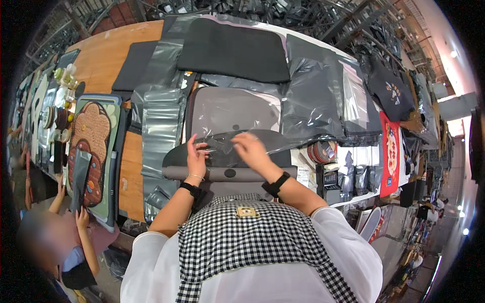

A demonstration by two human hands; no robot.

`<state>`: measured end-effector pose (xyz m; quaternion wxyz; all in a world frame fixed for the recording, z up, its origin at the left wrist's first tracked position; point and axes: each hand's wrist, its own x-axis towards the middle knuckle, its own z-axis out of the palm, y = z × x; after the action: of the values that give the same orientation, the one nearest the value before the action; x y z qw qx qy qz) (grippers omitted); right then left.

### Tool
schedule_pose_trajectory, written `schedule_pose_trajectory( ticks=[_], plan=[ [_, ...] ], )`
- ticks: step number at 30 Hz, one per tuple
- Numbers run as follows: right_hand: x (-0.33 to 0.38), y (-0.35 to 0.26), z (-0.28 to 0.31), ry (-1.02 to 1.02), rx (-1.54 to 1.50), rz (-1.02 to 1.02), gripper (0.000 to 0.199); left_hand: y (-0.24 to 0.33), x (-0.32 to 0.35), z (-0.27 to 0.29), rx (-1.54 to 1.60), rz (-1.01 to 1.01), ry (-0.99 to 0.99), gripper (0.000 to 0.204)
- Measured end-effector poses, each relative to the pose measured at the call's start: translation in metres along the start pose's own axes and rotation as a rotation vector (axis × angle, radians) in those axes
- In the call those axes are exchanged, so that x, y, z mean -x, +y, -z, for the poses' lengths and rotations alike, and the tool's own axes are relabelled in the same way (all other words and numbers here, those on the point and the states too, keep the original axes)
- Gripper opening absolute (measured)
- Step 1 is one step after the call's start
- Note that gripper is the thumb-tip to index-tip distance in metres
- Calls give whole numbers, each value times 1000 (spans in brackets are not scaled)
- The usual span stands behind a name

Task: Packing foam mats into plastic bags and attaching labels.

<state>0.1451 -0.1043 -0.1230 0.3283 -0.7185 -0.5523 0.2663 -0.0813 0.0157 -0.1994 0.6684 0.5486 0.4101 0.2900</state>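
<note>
1. Clear bag (230,144) over a grey mat (230,108), centre of frame.
2. Left hand (196,157) pinches the bag's edge.
3. Right hand (251,149) pinches it just beside.
4. Wooden table (108,53) shows at upper left.

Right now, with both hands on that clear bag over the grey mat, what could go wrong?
1. The clear plastic bag is thin; the left hand and right hand pinching its edge might tear it.
2. The grey mat overhangs the wooden table edge and could slide off.
</note>
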Motion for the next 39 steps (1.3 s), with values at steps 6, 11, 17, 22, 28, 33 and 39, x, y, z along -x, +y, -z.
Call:
schedule_pose_trajectory(
  ticks=[6,11,17,22,28,33,39],
  plan=[
    [24,75,60,79,682,-139,75,20,-14,-6,-328,-327,230,62],
    [-18,75,61,30,774,73,83,19,-45,30,-515,-442,391,61],
    [-90,81,28,29,612,97,70,18,-30,48,-683,-316,464,66],
    [-125,95,19,-31,624,0,42,13,-23,46,-762,-330,470,68],
    [-123,46,64,236,454,258,9,10,-21,50,-695,-299,499,72],
    [-35,-33,150,498,305,557,15,25,-16,39,-560,-279,571,79],
    [58,40,142,42,603,296,10,15,-22,49,-624,-281,491,81]
  ],
)
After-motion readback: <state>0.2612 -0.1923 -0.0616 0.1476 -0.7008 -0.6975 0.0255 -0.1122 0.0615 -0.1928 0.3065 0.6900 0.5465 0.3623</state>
